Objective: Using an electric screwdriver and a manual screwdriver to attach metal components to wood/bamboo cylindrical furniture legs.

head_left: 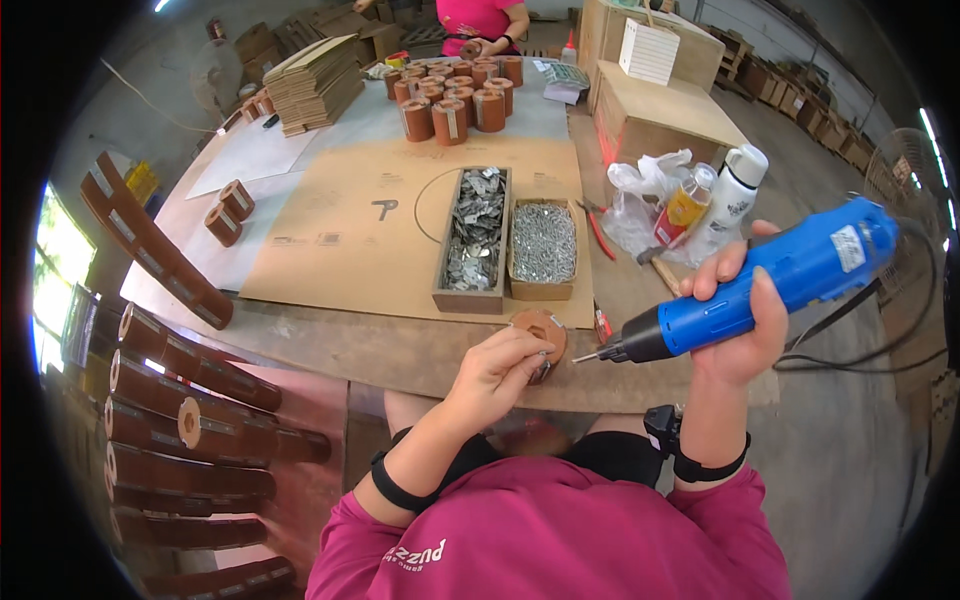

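Clamped round the blue driver [815, 262], the right hand [742, 345] has a full grip, thumb over one side, fingers over the other. Across from it, the left hand [497, 370] works small: fingertips pinched together on a bit of metal [545, 354], too tiny to tell its kind, right at the brown roll [543, 328]. And where's that roll? Near the front edge of the table [400, 345], just ahead of the body, its hollow end partly in view, much of it behind the fingers.

Now the danger! That driver tip [587, 359] points straight at the left fingertips, near but apart from the roll. Come in off line and it could skid on the curved side, straight into a finger. The pinch is slim, too: one slip and the metal could drop over the edge. No clamp shows on the roll, so a hard sideways push might roll it or tip it. Watch the cable [843, 312], looping out to the right; a snag there could drag the aim off. Close behind stands the screw box [540, 292], and a wide elbow or a jerked tool might knock it.
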Available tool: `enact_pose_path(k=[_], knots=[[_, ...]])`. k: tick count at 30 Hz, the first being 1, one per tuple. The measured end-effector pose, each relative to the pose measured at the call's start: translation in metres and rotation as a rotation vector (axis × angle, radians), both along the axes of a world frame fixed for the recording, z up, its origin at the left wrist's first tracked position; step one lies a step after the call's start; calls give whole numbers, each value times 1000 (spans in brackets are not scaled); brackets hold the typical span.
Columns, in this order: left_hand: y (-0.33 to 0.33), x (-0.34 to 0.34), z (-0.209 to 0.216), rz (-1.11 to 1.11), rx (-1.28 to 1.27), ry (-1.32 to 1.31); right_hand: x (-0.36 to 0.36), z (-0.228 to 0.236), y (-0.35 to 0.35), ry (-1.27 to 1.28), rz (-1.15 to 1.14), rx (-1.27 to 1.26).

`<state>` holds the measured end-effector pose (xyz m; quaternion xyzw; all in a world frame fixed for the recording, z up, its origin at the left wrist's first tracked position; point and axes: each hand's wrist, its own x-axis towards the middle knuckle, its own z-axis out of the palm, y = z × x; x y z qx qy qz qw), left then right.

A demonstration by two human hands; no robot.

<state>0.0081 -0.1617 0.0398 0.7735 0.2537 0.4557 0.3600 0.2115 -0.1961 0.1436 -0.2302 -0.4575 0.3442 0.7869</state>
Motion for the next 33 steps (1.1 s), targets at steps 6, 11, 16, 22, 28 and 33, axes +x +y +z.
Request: enact_pose_path(k=[6, 11, 16, 22, 28, 33], knots=[[-15, -4, -3, -14, -60, 15, -21, -3, -7, 17, 77, 139], [-20, -8, -4, -44, -97, -15, -27, -7, -8, -9, 54, 149], [-23, -10, -7, -57, -191, -16, -29, -9, -9, -44, 39, 153], [-21, -11, -2, -104, -210, 48, -28, -7, -11, -7, 188, 146], [-10, -5, -2, -59, -34, 134, -35, -7, -2, 13, 243, 78], [3, 3, -18, 68, -21, 64, -46, -13, 19, -161, 93, 19]])
